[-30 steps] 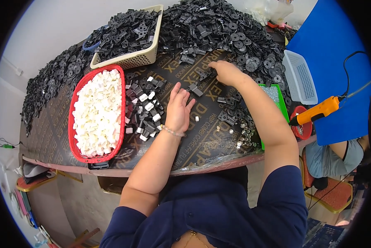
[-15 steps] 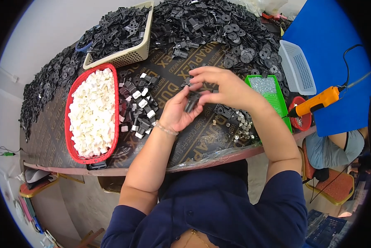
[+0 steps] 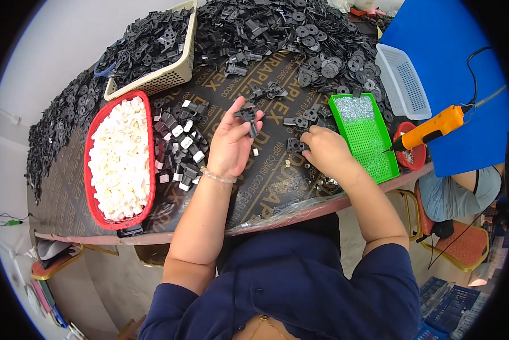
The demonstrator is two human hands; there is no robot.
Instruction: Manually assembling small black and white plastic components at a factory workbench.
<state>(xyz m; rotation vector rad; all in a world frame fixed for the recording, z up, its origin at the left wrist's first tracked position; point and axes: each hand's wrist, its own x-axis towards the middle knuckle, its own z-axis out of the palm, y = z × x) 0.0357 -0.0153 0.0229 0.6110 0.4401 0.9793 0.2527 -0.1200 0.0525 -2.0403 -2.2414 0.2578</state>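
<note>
My left hand [image 3: 231,141], with a beaded bracelet at the wrist, holds up a black plastic fitting [image 3: 247,118] between thumb and fingers. Over the right part of the table, my right hand [image 3: 328,150] reaches down with its fingers closed at the edge of a flat black plate with holes [image 3: 295,145]. More black plastic parts [image 3: 308,117] lie just beyond that hand. Small metal pieces [image 3: 328,182] are partly hidden under its wrist. A small white piece [image 3: 255,152] rests on the table between my hands.
At left stand a red basket of white pieces [image 3: 88,175] and black parts with white ends [image 3: 183,141]. Behind are a beige basket [image 3: 178,76] and heaped black parts [image 3: 265,22]. At right are a green tray of screws [image 3: 359,139], a red bowl [image 3: 417,161], an orange electric screwdriver [image 3: 441,126] and a clear basket [image 3: 407,85].
My right hand has left my left hand and moved right and down to the black plate. My left hand has shifted slightly left, still holding its fitting. The white piece now shows on the table.
</note>
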